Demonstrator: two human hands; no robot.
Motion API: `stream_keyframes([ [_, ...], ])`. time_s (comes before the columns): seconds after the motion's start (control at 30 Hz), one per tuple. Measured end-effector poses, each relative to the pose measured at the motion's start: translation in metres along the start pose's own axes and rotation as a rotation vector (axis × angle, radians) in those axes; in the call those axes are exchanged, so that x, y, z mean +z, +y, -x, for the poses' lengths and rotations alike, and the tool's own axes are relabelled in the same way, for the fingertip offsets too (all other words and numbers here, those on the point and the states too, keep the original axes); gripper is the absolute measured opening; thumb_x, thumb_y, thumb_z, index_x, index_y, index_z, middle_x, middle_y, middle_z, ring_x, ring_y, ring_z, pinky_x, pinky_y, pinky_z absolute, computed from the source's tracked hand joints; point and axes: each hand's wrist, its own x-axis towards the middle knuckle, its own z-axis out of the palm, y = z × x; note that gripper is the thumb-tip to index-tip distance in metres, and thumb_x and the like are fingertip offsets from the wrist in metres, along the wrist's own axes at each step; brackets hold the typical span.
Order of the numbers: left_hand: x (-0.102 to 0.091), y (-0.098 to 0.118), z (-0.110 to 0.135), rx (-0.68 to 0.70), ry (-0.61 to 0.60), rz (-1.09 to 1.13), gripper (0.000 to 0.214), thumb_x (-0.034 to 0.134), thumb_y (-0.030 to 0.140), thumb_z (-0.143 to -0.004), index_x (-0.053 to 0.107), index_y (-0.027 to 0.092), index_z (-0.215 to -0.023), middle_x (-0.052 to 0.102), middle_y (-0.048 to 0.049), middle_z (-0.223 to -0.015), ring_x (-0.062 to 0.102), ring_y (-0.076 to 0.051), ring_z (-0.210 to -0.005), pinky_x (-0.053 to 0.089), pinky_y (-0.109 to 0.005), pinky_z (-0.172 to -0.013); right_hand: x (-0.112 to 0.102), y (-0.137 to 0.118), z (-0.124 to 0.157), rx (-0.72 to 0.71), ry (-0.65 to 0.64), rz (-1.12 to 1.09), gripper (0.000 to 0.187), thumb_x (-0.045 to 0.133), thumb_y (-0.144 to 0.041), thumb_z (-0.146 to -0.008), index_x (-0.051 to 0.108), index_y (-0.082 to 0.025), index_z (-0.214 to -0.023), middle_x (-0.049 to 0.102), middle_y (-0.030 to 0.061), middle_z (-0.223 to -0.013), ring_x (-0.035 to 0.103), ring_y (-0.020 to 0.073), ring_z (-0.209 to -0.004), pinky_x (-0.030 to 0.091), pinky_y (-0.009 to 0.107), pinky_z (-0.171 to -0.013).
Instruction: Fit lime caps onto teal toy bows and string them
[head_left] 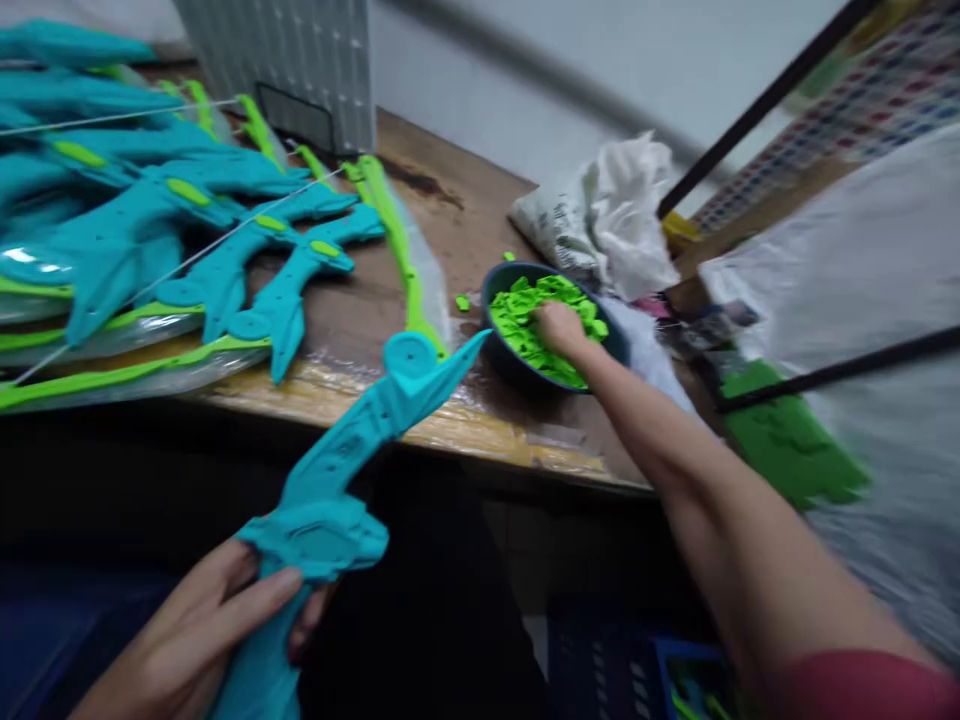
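My left hand [202, 620] is wrapped round the teal plastic handle of a toy bow [319, 535], tilted up to the right in front of the table edge. An oval recess shows in its middle. At the right, my right hand [561, 328] reaches into a dark round bowl [517, 372] filled with small bright green plastic pieces [517, 325]. Its fingers are curled down among the pieces; their tips are hidden, and what they hold cannot be made out.
Several teal and green toy bows [112, 220] with strings lie piled on the left of the table [480, 215]. Two loose green bits [462, 302] lie beside the bowl. Behind it stands a white plastic sack [600, 215]. A grey ribbed panel [300, 70] stands at the back.
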Motion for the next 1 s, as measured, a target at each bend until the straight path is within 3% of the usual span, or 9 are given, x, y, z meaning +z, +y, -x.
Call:
stream_keyframes([
  [0.1, 0.01, 0.007, -0.006, 0.032, -0.036, 0.025, 0.032, 0.079, 0.044, -0.081, 0.071, 0.019, -0.099, 0.071, -0.0069, -0.074, 0.062, -0.019, -0.066, 0.053, -0.025, -0.058, 0.008, 0.006, -0.014, -0.059, -0.04, 0.05, 0.029, 0.063, -0.038, -0.1, 0.065, -0.015, -0.118, 0.066, 0.0091, -0.123, 0.064, 0.0232, -0.112, 0.054, 0.046, -0.098],
  [0.17, 0.009, 0.004, -0.011, 0.037, -0.095, 0.06, 0.032, 0.076, 0.042, -0.085, 0.068, 0.018, -0.104, 0.069, -0.0055, -0.074, 0.06, -0.017, -0.063, 0.052, -0.025, -0.057, 0.01, 0.013, -0.018, -0.092, -0.034, 0.058, 0.024, 0.067, -0.039, -0.097, 0.068, -0.017, -0.106, 0.067, 0.0089, -0.116, 0.064, 0.0251, -0.111, 0.053, 0.048, -0.099],
  [0.3, 0.003, -0.004, -0.01, 0.056, -0.131, 0.084, 0.029, 0.074, 0.04, -0.089, 0.064, 0.018, -0.104, 0.067, -0.0031, -0.073, 0.059, -0.014, -0.06, 0.051, -0.023, -0.054, 0.011, 0.024, -0.015, -0.119, 0.028, 0.041, 0.018, 0.077, -0.035, -0.086, 0.069, -0.02, -0.079, 0.066, 0.0114, -0.103, 0.064, 0.0358, -0.109, 0.049, 0.055, -0.098],
  [0.4, 0.003, -0.005, -0.002, 0.082, -0.14, 0.067, 0.028, 0.074, 0.04, -0.089, 0.063, 0.018, -0.102, 0.067, -0.0027, -0.075, 0.059, -0.013, -0.061, 0.051, -0.022, -0.054, 0.009, 0.028, -0.008, -0.095, 0.078, 0.01, 0.018, 0.079, -0.033, -0.084, 0.069, -0.02, -0.078, 0.066, 0.0123, -0.096, 0.064, 0.0376, -0.108, 0.048, 0.056, -0.098],
  [0.5, 0.007, -0.001, 0.007, 0.11, -0.132, 0.048, 0.03, 0.072, 0.043, -0.09, 0.063, 0.017, -0.1, 0.067, -0.003, -0.072, 0.058, -0.013, -0.06, 0.049, -0.021, -0.054, 0.003, 0.03, -0.001, -0.05, 0.101, -0.043, 0.021, 0.076, -0.036, -0.088, 0.068, -0.018, -0.081, 0.067, 0.0096, -0.088, 0.066, 0.03, -0.101, 0.049, 0.052, -0.098],
  [0.6, 0.012, 0.003, 0.016, 0.121, -0.075, 0.05, 0.033, 0.071, 0.047, -0.09, 0.063, 0.016, -0.096, 0.067, -0.003, -0.068, 0.056, -0.012, -0.057, 0.048, -0.02, -0.052, -0.008, 0.033, 0.012, 0.001, 0.106, -0.124, 0.028, 0.068, -0.041, -0.096, 0.066, -0.017, -0.082, 0.068, 0.0034, -0.085, 0.066, 0.0181, -0.088, 0.053, 0.04, -0.092],
  [0.73, 0.015, 0.004, 0.023, 0.131, 0.016, 0.054, 0.039, 0.073, 0.053, -0.086, 0.062, 0.016, -0.092, 0.068, -0.0031, -0.064, 0.057, -0.013, -0.054, 0.047, -0.021, -0.05, -0.025, 0.031, 0.036, 0.058, 0.176, -0.283, 0.029, 0.072, -0.037, -0.092, 0.063, -0.016, -0.074, 0.063, -0.0022, -0.071, 0.063, 0.0145, -0.073, 0.053, 0.036, -0.083],
  [0.87, 0.017, 0.003, 0.025, 0.175, 0.102, 0.045, 0.046, 0.078, 0.057, -0.08, 0.063, 0.017, -0.095, 0.069, -0.003, -0.064, 0.059, -0.014, -0.053, 0.048, -0.021, -0.049, -0.038, 0.007, 0.066, 0.067, 0.319, -0.509, 0.024, 0.074, -0.035, -0.084, 0.063, -0.018, -0.072, 0.063, -0.0007, -0.067, 0.06, 0.0161, -0.068, 0.051, 0.033, -0.074],
  [1.0, 0.024, 0.002, 0.025, 0.281, 0.131, 0.012, 0.043, 0.075, 0.055, -0.084, 0.062, 0.017, -0.099, 0.07, -0.0018, -0.066, 0.06, -0.014, -0.054, 0.048, -0.021, -0.05, -0.038, -0.053, 0.134, -0.036, 0.295, -0.769, 0.024, 0.069, -0.041, -0.083, 0.068, -0.019, -0.089, 0.067, 0.0008, -0.073, 0.059, 0.0149, -0.061, 0.05, 0.029, -0.062],
])
